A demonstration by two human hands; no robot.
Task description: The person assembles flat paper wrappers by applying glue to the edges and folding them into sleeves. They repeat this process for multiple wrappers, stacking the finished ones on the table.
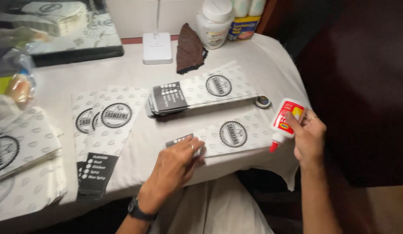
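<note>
My left hand (175,167) presses flat on the dark end of a printed white paper sleeve (232,136) that lies near the table's front edge. My right hand (309,138) grips a small white glue bottle (284,121) with a red tip, tilted so the tip points down at the sleeve's right end. A black watch sits on my left wrist.
A stack of the same printed sleeves (201,93) lies behind, more sleeves (104,130) at the left and far left. A small round cap (263,102), a dark cloth (189,50), a white lamp base (157,47) and jars (214,21) stand at the back of the white-covered table (136,143).
</note>
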